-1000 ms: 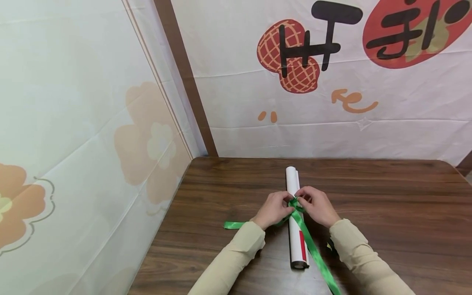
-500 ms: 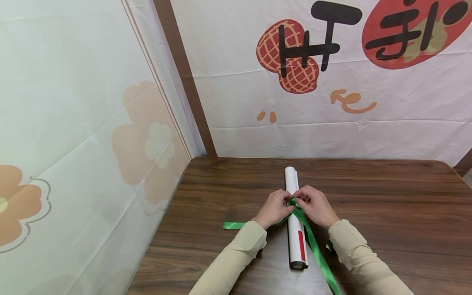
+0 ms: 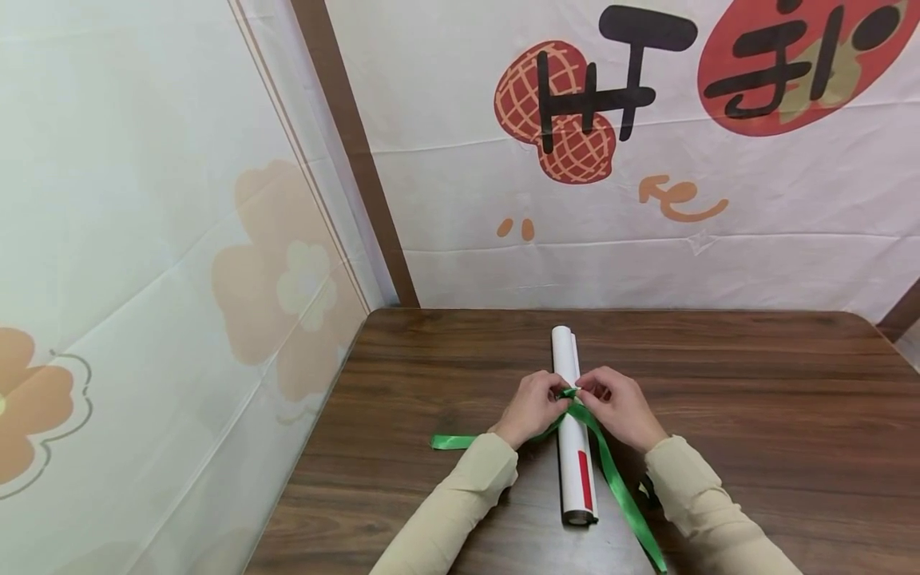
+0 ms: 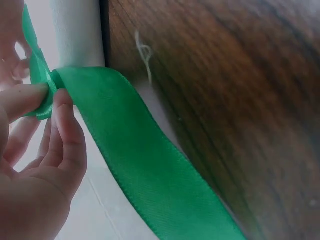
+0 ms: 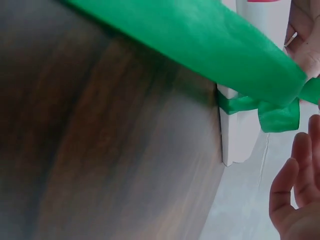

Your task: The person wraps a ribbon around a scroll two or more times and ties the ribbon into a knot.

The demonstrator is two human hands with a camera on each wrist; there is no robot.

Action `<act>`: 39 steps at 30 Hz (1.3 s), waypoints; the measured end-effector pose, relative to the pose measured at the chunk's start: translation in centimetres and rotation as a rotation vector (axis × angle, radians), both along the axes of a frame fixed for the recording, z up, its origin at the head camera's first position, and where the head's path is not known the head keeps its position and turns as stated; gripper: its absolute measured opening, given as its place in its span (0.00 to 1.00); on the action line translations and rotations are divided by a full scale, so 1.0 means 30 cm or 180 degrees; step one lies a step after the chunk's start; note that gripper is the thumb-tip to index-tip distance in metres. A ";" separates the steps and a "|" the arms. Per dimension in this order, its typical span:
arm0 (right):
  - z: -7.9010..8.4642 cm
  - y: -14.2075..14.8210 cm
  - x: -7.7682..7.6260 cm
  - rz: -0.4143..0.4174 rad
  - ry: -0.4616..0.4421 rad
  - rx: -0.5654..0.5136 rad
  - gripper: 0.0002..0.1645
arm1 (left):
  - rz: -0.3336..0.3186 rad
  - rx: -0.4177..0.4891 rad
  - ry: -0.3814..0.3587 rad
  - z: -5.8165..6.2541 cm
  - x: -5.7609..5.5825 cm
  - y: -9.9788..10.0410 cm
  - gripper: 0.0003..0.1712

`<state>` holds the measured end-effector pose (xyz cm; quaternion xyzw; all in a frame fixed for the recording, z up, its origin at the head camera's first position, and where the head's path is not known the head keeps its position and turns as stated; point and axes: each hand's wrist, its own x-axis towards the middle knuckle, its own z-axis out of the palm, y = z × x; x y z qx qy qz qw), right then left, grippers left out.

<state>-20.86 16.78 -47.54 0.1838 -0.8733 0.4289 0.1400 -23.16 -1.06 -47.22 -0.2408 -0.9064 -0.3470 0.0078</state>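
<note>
A white roll [image 3: 573, 447] with a red patch and a dark near end lies lengthwise on the table. Green satin ribbon [image 3: 620, 487] wraps its middle, one tail running toward the near right, the other out to the left. My left hand [image 3: 535, 407] pinches the ribbon at the crossing between thumb and fingertips; the left wrist view shows a folded piece of ribbon [image 4: 42, 102] in that pinch. From the other side my right hand [image 3: 621, 406] pinches the ribbon close to the left fingertips. In the right wrist view a short ribbon loop [image 5: 280, 117] stands beside the roll.
The brown wood-grain table [image 3: 762, 383] reaches back to a printed fabric wall [image 3: 460, 192]. Another fabric panel [image 3: 144, 239] borders it on the left. A small dark object [image 3: 649, 489] lies partly hidden beside the right sleeve.
Both hands stay at the crossing with small finger shifts. The green ribbon bunched between them looks flatter and narrower, and the right tail's end has come into view. The whole view has shifted slightly.
</note>
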 end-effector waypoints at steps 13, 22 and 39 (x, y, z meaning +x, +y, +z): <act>0.026 0.021 0.049 -0.0393 -0.1064 0.0336 0.14 | 0.0105 0.0067 -0.0019 -0.011 -0.005 -0.006 0.05; 0.025 0.011 0.058 -0.0378 -0.1108 0.0238 0.09 | 0.0133 0.0132 -0.0082 -0.005 -0.003 -0.003 0.05; 0.032 -0.010 0.063 -0.0467 -0.0763 0.0248 0.05 | 0.0152 0.0187 -0.0166 0.001 -0.006 0.000 0.05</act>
